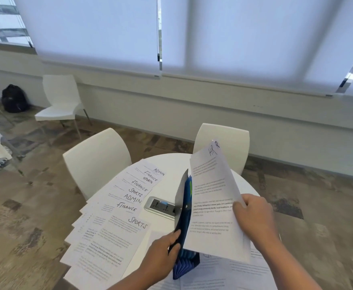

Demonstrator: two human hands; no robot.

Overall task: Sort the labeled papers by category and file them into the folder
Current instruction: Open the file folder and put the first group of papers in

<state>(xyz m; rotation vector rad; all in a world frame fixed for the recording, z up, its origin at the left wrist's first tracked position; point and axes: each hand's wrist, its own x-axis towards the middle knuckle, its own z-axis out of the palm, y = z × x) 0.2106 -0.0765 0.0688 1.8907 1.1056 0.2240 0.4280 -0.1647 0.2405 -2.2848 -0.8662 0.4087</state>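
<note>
Over table (167,191): right fingers (239,208) pinch HR paper (211,197); left fingers (174,237) grip folder (185,216).

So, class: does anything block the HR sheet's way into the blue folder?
Nothing visible does. The right hand holds the HR sheet right beside the blue folder, which the left hand holds upright and open.

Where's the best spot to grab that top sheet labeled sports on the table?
Pinch the SPORTS sheet at its right edge, coming from the right. That edge lies on bare table, while its left side overlaps the fanned papers, so a grip there would likely drag the neighbours.
</note>
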